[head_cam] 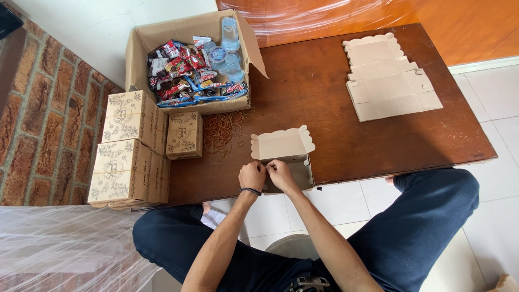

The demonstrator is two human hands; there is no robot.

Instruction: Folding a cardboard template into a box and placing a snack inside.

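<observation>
Both hands (left hand, right hand) hide the near wall of the small open box, and the fingertips' grip there cannot be made out.

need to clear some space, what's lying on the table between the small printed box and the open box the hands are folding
In the head view, a loose scatter of rubber bands lies on the table between the small printed box and the open box.

Matt cardboard box, glossy wooden table

Snack carton behind rubber bands
</observation>
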